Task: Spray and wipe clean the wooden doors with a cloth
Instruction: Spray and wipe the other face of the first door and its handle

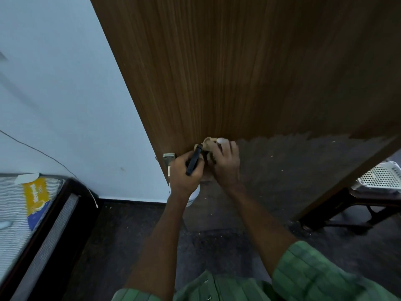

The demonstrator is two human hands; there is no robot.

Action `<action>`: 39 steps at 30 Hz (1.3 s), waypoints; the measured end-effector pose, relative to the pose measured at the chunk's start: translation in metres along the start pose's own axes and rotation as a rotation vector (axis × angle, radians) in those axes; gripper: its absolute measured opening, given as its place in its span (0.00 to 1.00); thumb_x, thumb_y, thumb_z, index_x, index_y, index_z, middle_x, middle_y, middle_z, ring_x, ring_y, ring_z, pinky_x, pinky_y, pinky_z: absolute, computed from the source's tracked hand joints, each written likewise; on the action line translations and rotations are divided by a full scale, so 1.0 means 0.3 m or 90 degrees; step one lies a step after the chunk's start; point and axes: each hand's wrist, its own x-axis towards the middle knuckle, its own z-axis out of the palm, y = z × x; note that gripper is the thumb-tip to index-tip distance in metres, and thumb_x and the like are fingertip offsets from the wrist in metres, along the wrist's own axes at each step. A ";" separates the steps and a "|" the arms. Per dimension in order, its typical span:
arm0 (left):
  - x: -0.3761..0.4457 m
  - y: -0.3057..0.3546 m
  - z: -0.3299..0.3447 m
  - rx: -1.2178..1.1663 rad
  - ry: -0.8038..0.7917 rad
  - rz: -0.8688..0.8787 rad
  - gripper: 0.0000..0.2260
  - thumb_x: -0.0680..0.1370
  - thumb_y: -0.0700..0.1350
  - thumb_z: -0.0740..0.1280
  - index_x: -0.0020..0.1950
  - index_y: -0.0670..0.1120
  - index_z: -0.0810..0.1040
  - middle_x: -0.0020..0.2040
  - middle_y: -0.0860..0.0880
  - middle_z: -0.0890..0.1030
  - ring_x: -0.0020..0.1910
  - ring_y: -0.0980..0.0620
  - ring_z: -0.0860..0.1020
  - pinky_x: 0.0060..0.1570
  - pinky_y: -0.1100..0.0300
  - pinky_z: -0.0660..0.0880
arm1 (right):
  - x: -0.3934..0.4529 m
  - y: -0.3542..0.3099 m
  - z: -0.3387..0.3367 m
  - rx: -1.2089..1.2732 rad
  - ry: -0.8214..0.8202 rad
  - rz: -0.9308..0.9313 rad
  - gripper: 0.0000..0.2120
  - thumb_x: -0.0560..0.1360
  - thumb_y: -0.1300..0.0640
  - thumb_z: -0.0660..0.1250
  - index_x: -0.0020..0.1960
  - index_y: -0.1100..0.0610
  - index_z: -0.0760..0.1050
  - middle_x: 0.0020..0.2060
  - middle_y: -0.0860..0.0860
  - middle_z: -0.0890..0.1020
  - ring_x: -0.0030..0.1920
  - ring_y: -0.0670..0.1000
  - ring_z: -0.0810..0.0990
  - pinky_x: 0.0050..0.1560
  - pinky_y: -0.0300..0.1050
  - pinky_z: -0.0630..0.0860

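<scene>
The brown wooden door (238, 72) stands open in front of me, its edge toward the white wall. My left hand (184, 172) grips a spray bottle by its black trigger head (193, 162). The bottle's white body (194, 195) hangs below the wrist. My right hand (226, 166) holds a bunched beige cloth (209, 146) against the door, right beside the bottle's nozzle. A metal latch plate (169, 157) sits on the door's edge just left of my hands. A small white object (221, 140) shows above my right fingers; I cannot tell what it is.
A striped mattress (19, 205) with a yellow label lies on a dark bed frame at the left. A thin cable (43, 153) runs down the white wall. At the right, a white perforated basket (382, 177) sits on a dark wooden stool (355, 205). The floor is dark.
</scene>
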 end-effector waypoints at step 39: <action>-0.022 0.102 0.206 -0.025 -0.050 0.011 0.13 0.78 0.49 0.67 0.35 0.49 0.73 0.27 0.45 0.73 0.26 0.41 0.70 0.27 0.46 0.67 | -0.092 0.308 -0.137 -0.058 -0.076 -0.177 0.17 0.82 0.66 0.61 0.68 0.57 0.78 0.62 0.57 0.74 0.54 0.60 0.77 0.56 0.60 0.78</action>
